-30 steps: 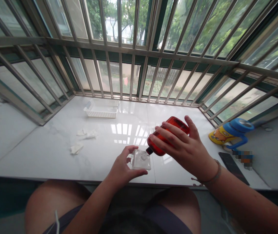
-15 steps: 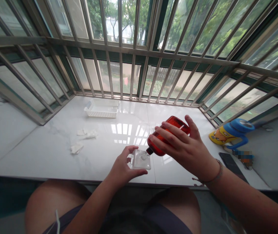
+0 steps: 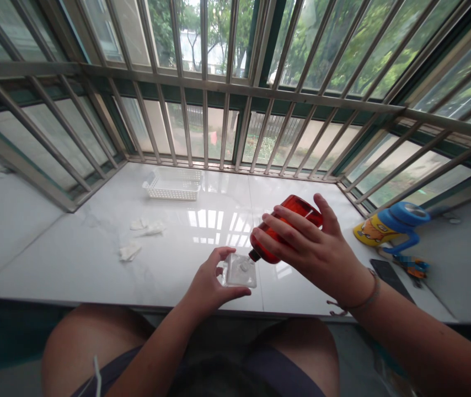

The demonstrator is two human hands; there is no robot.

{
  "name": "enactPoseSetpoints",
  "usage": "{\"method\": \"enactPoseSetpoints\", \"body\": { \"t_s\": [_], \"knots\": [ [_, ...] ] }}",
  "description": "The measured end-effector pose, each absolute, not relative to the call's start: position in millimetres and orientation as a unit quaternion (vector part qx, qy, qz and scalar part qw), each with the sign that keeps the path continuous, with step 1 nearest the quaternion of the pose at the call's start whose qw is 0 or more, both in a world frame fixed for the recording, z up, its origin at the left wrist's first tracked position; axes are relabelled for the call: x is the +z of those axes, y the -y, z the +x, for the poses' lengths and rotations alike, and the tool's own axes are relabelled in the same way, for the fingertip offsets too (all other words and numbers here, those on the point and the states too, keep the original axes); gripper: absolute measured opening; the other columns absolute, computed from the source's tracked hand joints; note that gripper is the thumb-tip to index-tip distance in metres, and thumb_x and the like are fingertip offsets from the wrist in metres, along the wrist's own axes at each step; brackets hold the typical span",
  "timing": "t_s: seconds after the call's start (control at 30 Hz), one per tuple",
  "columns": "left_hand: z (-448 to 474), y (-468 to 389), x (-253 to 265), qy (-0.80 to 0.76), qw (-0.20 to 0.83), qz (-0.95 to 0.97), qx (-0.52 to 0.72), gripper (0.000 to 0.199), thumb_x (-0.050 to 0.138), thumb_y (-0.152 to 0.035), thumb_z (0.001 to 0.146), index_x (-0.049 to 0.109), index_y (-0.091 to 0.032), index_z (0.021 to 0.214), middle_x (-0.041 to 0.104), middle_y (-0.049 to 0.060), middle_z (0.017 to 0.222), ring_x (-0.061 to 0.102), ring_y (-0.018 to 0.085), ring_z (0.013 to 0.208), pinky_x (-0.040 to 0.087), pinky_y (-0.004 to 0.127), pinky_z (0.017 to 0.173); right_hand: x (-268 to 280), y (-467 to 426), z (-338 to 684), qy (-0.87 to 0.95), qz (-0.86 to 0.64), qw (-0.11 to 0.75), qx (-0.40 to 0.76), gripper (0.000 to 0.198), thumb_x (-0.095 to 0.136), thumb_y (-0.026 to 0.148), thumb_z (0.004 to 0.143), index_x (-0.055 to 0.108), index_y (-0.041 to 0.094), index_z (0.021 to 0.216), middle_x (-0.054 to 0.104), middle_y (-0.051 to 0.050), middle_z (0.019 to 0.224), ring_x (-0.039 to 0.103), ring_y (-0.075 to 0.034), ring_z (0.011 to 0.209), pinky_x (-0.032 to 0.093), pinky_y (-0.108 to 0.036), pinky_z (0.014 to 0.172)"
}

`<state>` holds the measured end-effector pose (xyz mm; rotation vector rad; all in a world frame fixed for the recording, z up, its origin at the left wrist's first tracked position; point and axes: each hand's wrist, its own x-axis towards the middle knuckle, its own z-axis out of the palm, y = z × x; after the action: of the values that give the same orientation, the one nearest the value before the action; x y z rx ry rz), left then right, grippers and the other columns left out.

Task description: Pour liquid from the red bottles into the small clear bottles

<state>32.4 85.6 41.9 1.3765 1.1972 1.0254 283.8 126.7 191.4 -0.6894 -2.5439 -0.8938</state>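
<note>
My left hand grips a small clear square container between thumb and fingers, above the near part of the white counter. In my right hand is a red-brown translucent bottle with a black neck. The bottle is tilted, its neck pointing down and left at the container's upper right edge. Whether the neck touches the container, and whether liquid is flowing, I cannot tell. My fingers hide part of the bottle's middle.
A white perforated basket stands at the back left, with crumpled white tissues nearer. At the right are a blue and yellow drinking bottle, a dark phone and a small colourful item. Metal window bars rise behind the counter.
Hardly anything differs. Both hands keep their hold, and the bottle stays tilted at the container with only a very slight shift.
</note>
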Motion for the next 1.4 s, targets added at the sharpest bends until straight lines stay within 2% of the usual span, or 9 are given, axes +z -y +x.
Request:
{"method": "enactPoseSetpoints", "body": {
  "t_s": [0.2, 0.4, 0.83, 1.03, 1.4],
  "knots": [
    [34, -86, 45, -0.5, 0.502, 0.566, 0.421, 0.086, 0.104, -0.037, 0.059, 0.059, -0.029, 0.132, 0.068, 0.008, 0.131, 0.065, 0.032, 0.124, 0.054, 0.042, 0.097, 193, -127, 283, 0.9, -0.243, 0.189, -0.31, 0.053, 0.069, 0.003, 0.098, 0.065, 0.032, 0.142, 0.072, -0.001, 0.145, 0.061, -0.027, 0.144, 0.011, -0.068, 0.137],
    [35, -87, 48, -0.497, 0.497, 0.572, 0.423, 0.085, 0.104, -0.035, 0.06, 0.059, -0.03, 0.132, 0.068, 0.007, 0.132, 0.065, 0.032, 0.125, 0.053, 0.042, 0.097, 195, -127, 283, 0.895, -0.241, 0.18, -0.328, 0.05, 0.066, 0.005, 0.1, 0.065, 0.035, 0.14, 0.072, 0.001, 0.145, 0.06, -0.025, 0.144, 0.012, -0.068, 0.137],
    [39, -93, 50, -0.486, 0.491, 0.577, 0.436, 0.085, 0.104, -0.038, 0.06, 0.06, -0.03, 0.133, 0.069, 0.009, 0.132, 0.065, 0.032, 0.125, 0.056, 0.042, 0.097, 198, -128, 283, 0.889, -0.232, 0.174, -0.354, 0.048, 0.065, 0.005, 0.101, 0.065, 0.031, 0.141, 0.072, -0.001, 0.145, 0.061, -0.025, 0.143, 0.013, -0.069, 0.137],
    [41, -94, 51, -0.479, 0.492, 0.581, 0.436, 0.085, 0.104, -0.039, 0.062, 0.059, -0.031, 0.134, 0.068, 0.009, 0.133, 0.065, 0.032, 0.125, 0.056, 0.044, 0.097, 201, -128, 283, 0.897, -0.234, 0.17, -0.333, 0.052, 0.068, 0.005, 0.1, 0.064, 0.036, 0.141, 0.072, 0.001, 0.146, 0.059, -0.025, 0.146, 0.01, -0.07, 0.137],
    [42, -95, 54, -0.473, 0.497, 0.572, 0.45, 0.084, 0.105, -0.038, 0.061, 0.06, -0.03, 0.132, 0.068, 0.009, 0.133, 0.065, 0.033, 0.126, 0.058, 0.046, 0.098, 198, -128, 283, 0.898, -0.236, 0.167, -0.332, 0.052, 0.065, 0.005, 0.101, 0.063, 0.037, 0.142, 0.071, 0.002, 0.147, 0.058, -0.025, 0.147, 0.008, -0.07, 0.137]
  ]
}}
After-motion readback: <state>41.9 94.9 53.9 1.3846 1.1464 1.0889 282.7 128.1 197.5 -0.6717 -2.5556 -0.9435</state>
